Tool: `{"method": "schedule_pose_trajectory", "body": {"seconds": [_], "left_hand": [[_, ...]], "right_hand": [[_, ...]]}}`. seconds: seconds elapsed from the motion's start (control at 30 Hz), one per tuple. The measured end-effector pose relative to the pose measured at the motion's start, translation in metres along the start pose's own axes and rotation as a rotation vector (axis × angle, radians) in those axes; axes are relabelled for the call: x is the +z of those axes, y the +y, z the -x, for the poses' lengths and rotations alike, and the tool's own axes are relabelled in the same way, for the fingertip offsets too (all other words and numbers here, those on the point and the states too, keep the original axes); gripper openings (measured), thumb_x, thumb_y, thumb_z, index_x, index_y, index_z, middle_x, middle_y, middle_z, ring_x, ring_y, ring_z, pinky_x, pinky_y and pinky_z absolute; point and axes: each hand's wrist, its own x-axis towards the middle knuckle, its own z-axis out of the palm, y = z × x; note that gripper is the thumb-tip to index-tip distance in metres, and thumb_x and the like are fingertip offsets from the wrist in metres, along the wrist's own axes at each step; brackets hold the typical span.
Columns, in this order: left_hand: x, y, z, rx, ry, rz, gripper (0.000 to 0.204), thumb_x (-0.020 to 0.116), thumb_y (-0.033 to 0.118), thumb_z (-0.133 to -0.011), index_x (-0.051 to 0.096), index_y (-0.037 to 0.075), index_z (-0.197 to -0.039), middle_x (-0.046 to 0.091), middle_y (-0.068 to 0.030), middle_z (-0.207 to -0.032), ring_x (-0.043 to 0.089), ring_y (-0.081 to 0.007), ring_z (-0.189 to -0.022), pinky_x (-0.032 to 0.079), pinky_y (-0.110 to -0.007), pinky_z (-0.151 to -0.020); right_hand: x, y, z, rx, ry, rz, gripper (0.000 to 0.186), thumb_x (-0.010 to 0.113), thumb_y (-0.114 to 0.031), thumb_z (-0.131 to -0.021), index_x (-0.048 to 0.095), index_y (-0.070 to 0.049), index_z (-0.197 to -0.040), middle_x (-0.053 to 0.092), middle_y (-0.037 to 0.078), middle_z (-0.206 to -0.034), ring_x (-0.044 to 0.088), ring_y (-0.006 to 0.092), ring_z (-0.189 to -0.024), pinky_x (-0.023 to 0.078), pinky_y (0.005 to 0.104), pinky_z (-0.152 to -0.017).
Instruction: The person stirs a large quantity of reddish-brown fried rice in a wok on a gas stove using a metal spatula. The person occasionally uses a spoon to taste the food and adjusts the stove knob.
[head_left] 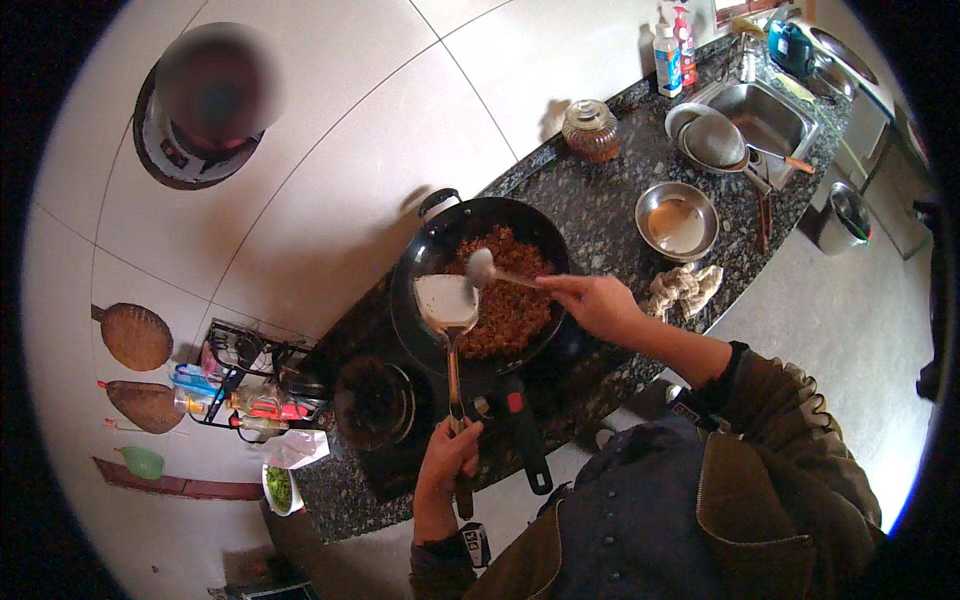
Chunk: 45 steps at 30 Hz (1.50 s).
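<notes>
In the head view, the left hand was closed around the handle of a spatula, with the end of the grip sticking out below the fist. The blade was over the left part of the wok, its pale face upward; whether it touched the food was hard to tell. The right hand gripped a spoon by the end of its handle, thumb and fingers pinched together, reaching in over the wok's right rim. The spoon's bowl was slightly blurred, at the upper right edge of the blade; contact between the two could not be made out. Reddish-brown, crumbly food covered the middle and right of the wok, which sat on the stove with its long black handle toward the person. A bare burner was just left of it.

Right of the wok on the dark speckled counter were a steel bowl with some cloudy liquid and, just beside it, a crumpled cloth. A lidded glass jar stood near the wall, and a strainer lay next to the sink. Beyond the burner, greens filled a white container.
</notes>
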Motion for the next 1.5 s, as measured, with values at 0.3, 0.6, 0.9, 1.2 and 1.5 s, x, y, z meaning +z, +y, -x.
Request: {"method": "schedule_pose_trajectory", "body": {"seconds": [0.3, 0.6, 0.9, 1.2, 1.5], "left_hand": [[-0.007, -0.008, -0.007, -0.068, -0.229, 0.364, 0.016, 0.05, 0.021, -0.091, 0.042, 0.011, -0.082, 0.035, 0.001, -0.05, 0.037, -0.0119, -0.035, 0.032, -0.026, -0.035], [0.01, -0.013, -0.024, 0.206, -0.925, 1.173, 0.023, 0.039, 0.031, -0.093, 0.038, 0.01, -0.084, 0.041, -0.0022, -0.049, 0.045, -0.0147, -0.037, 0.04, -0.028, -0.035], [0.052, 0.005, -0.018, 0.201, -1.13, 1.397, 0.026, 0.038, 0.028, -0.092, 0.036, 0.008, -0.076, 0.047, -0.0057, -0.046, 0.052, -0.0154, -0.035, 0.047, -0.029, -0.031], [0.063, 0.002, -0.02, 0.189, -1.08, 1.6, 0.027, 0.038, 0.028, -0.092, 0.035, 0.008, -0.075, 0.048, -0.0062, -0.047, 0.052, -0.0145, -0.036, 0.048, -0.028, -0.034], [0.058, -0.012, -0.023, 0.176, -1.088, 1.563, 0.026, 0.038, 0.029, -0.092, 0.034, 0.009, -0.075, 0.043, -0.0034, -0.047, 0.05, -0.0137, -0.035, 0.046, -0.027, -0.033]], "right_hand": [[0.0, -0.007, 0.001, -0.097, 0.149, 0.045, 0.025, 0.053, -0.028, -0.088, 0.061, -0.029, -0.112, 0.063, 0.01, -0.073, 0.061, 0.0321, -0.066, 0.049, 0.0386, -0.055], [-0.007, -0.004, -0.007, -0.092, 0.167, -0.016, 0.027, 0.056, -0.019, -0.087, 0.062, -0.025, -0.112, 0.064, 0.013, -0.086, 0.064, 0.03, -0.075, 0.051, 0.0363, -0.064], [-0.011, -0.029, -0.021, -0.185, 0.024, -0.642, 0.032, 0.056, -0.012, -0.089, 0.055, -0.005, -0.121, 0.058, 0.008, -0.118, 0.051, 0.0102, -0.106, 0.042, 0.0263, -0.091], [0.01, -0.027, -0.018, 0.22, -0.184, 0.007, 0.03, 0.058, -0.012, -0.086, 0.059, -0.013, -0.116, 0.064, 0.009, -0.106, 0.063, 0.0162, -0.094, 0.048, 0.0265, -0.082], [0.022, -0.022, -0.021, 0.003, -0.089, -0.062, 0.03, 0.06, -0.02, -0.083, 0.061, -0.023, -0.113, 0.066, 0.011, -0.087, 0.064, 0.0277, -0.074, 0.051, 0.0328, -0.065]]}}
